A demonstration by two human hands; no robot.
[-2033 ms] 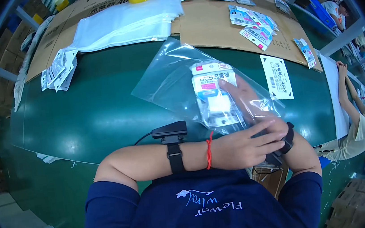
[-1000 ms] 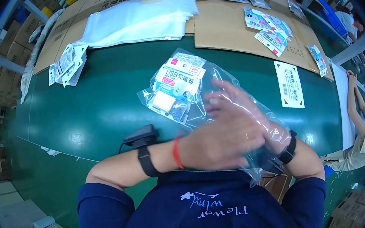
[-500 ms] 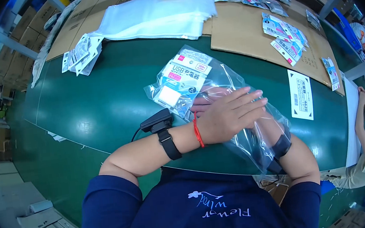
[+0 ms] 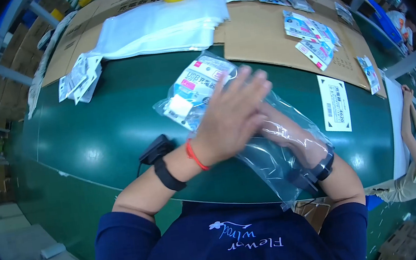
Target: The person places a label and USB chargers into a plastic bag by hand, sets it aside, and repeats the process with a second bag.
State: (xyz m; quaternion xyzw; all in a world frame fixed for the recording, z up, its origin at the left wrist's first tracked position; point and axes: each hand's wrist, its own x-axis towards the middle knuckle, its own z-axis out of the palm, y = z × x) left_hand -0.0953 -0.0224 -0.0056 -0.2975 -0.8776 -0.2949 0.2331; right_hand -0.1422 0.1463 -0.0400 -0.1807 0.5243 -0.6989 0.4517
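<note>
Left hand [image 4: 229, 114] flat, fingers extended, gripping nothing; right hand [image 4: 273, 121] mostly hidden, grip unclear. Clear bag [image 4: 269, 163] could snag on wristband [image 4: 324, 167], skewing carded pack [image 4: 197, 86].

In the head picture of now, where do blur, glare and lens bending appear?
Head view: the bare left hand has smeared fingertips; white glare marks the glossy green tabletop and streaks the clear plastic bag; the tabletop's near edge bows, and the corners go black.
</note>
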